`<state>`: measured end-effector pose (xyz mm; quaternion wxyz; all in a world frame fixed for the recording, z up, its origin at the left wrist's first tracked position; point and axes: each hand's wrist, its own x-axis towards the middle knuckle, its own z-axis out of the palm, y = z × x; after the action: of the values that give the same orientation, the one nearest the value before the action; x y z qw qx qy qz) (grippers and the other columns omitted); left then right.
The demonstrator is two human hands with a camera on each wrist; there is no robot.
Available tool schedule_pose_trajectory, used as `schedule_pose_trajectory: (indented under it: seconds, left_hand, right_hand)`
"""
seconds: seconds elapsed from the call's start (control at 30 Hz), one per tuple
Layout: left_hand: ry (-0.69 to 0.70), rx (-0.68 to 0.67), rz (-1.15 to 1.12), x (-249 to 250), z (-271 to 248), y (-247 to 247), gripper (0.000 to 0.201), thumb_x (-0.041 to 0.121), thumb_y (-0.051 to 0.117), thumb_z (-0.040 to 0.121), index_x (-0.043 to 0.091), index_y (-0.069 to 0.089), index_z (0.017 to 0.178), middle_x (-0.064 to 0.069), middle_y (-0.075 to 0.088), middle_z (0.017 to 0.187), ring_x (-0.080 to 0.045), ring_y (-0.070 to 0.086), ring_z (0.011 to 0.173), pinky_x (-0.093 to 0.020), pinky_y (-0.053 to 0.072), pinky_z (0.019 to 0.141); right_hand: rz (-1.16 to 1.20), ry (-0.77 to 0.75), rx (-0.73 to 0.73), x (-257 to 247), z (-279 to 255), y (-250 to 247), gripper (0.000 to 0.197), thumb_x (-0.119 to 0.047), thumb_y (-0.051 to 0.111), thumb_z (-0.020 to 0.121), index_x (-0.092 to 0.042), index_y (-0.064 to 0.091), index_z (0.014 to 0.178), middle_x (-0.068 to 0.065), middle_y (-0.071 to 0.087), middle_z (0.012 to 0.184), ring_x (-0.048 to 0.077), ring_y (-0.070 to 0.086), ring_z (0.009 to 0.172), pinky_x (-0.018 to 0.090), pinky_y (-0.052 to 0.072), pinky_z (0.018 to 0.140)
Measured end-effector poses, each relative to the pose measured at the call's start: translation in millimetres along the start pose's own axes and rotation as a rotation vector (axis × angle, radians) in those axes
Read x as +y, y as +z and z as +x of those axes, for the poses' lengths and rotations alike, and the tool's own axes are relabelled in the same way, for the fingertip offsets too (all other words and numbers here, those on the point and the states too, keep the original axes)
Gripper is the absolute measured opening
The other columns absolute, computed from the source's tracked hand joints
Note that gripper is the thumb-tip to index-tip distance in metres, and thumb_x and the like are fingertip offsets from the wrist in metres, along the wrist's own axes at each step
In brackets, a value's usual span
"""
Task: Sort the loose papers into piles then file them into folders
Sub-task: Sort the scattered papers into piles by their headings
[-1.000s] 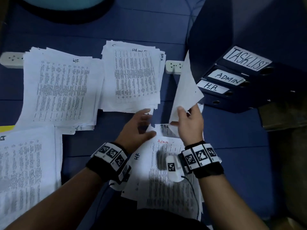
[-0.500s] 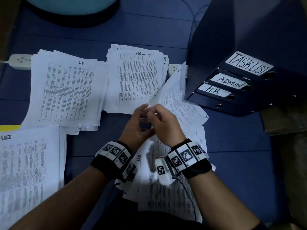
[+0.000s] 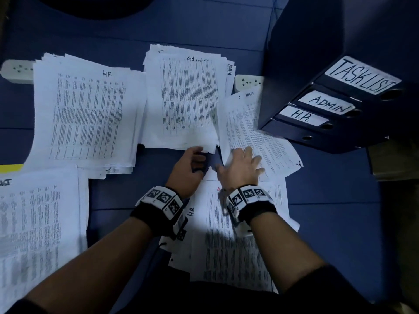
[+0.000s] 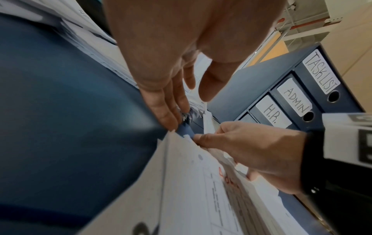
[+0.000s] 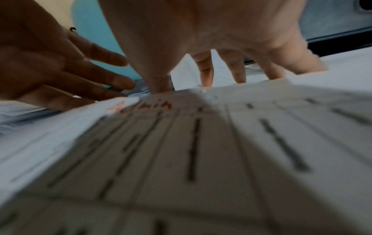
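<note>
Three sorted piles lie on the blue surface: an HR pile (image 3: pixel 86 114), an Admin pile (image 3: pixel 186 98) and a tasklist pile (image 3: pixel 34 223) at the lower left. Several unsorted sheets (image 3: pixel 235 245) lie near my body, the top one marked Admin in red (image 5: pixel 145 106). A sheet marked Admin (image 3: pixel 256 137) lies askew between the Admin pile and the binders. My right hand (image 3: pixel 243 165) presses flat on it, fingers spread. My left hand (image 3: pixel 192 164) hovers relaxed at the Admin pile's near corner and holds nothing. Stacked dark binders (image 3: pixel 328 105) carry the labels TASKLIST, ADMIN and H.R.
A white power strip (image 3: pixel 15 71) lies behind the HR pile and another (image 3: pixel 247 83) sits between the Admin pile and the binders. A yellow edge (image 3: pixel 11 167) shows at the far left. Bare blue surface (image 3: pixel 328 223) lies right of the unsorted sheets.
My right hand held a sheet upright, swung it down leftward, and now presses it flat beside the Admin pile. My left hand stayed near the pile's corner.
</note>
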<state>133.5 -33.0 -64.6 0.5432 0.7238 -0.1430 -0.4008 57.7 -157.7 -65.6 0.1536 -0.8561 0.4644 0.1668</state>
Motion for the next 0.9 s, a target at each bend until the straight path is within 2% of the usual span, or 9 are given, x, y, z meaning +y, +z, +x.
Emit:
schedule_pose_trajectory:
  seconds: [0.17,0.23,0.33,0.47,0.57,0.63,0.77,0.83,0.9]
  left_hand:
    - [0.012,0.034,0.041,4,-1,-3,0.049,-0.004,0.056,0.087,0.016,0.046,0.131,-0.002,0.058,0.113,-0.017,0.059,0.105,-0.029,0.052,0.084]
    - [0.032,0.028,0.057,8,-4,-2,0.042,0.006,0.061,0.089,0.017,0.048,0.128,-0.002,0.059,0.115,-0.012,0.059,0.101,-0.035,0.051,0.089]
    - [0.085,-0.102,-0.088,20,-13,2,0.052,0.033,0.067,0.083,0.027,0.042,0.129,-0.001,0.057,0.121,-0.004,0.060,0.102,-0.022,0.050,0.083]
    - [0.153,-0.112,-0.153,27,-21,5,0.079,0.048,0.067,0.073,0.022,0.033,0.140,0.008,0.062,0.113,-0.002,0.062,0.105,-0.020,0.049,0.089]
    - [0.161,0.096,-0.208,32,-25,-3,0.040,0.015,0.060,0.092,0.008,0.049,0.129,0.001,0.066,0.103,0.001,0.064,0.093,-0.019,0.051,0.081]
    - [0.159,0.206,-0.143,34,-25,-13,0.020,0.000,0.053,0.093,0.010,0.060,0.110,0.004,0.066,0.089,0.001,0.063,0.078,-0.017,0.051,0.071]
    - [0.026,0.307,-0.232,29,-20,-34,0.008,0.011,0.060,0.092,0.016,0.065,0.096,0.004,0.068,0.089,-0.009,0.066,0.080,-0.030,0.054,0.073]
    - [-0.012,0.338,-0.270,27,-18,-43,0.009,0.013,0.061,0.092,0.016,0.065,0.100,0.006,0.068,0.091,-0.007,0.067,0.080,-0.027,0.054,0.070]
    - [-0.010,0.371,-0.270,27,-16,-51,0.012,0.015,0.060,0.092,0.016,0.060,0.104,0.004,0.066,0.095,-0.012,0.065,0.085,-0.028,0.053,0.073]
  right_hand:
    - [0.103,-0.032,-0.042,1,7,-12,0.026,-0.015,0.047,0.095,-0.011,0.056,0.119,0.013,0.041,0.139,0.043,0.033,0.131,0.062,0.035,0.103]
    - [0.409,-0.141,0.167,7,1,-19,0.010,-0.011,0.045,0.095,-0.007,0.054,0.094,0.011,0.055,0.111,0.024,0.050,0.104,0.040,0.045,0.091]
    - [0.757,-0.381,0.335,1,-25,-34,0.008,0.002,0.048,0.093,0.000,0.055,0.088,0.009,0.052,0.096,0.001,0.044,0.077,0.009,0.037,0.074]
    - [0.700,-0.579,0.049,-15,-54,-35,0.030,0.005,0.061,0.075,-0.023,0.056,0.085,0.000,0.056,0.103,0.018,0.058,0.098,0.028,0.049,0.076]
    - [0.676,-0.705,0.027,-8,-54,-38,0.035,-0.007,0.064,0.080,-0.012,0.066,0.115,0.002,0.056,0.133,0.015,0.052,0.123,0.031,0.044,0.103]
    - [0.667,-0.670,0.006,-3,-50,-50,0.036,-0.014,0.064,0.088,-0.013,0.063,0.124,0.000,0.055,0.139,0.014,0.050,0.128,0.031,0.039,0.109]
    - [0.649,-0.317,0.248,3,-29,-63,0.053,-0.027,0.067,0.090,-0.014,0.048,0.138,0.000,0.045,0.144,0.015,0.036,0.133,0.035,0.030,0.113]
    - [0.690,-0.097,0.159,7,-15,-69,0.065,-0.034,0.068,0.090,-0.015,0.038,0.144,-0.003,0.045,0.141,0.015,0.039,0.129,0.028,0.032,0.105]
    - [0.673,-0.092,-0.031,10,-2,-68,0.037,-0.032,0.062,0.094,-0.014,0.052,0.125,-0.006,0.057,0.115,0.013,0.051,0.104,0.022,0.039,0.082]
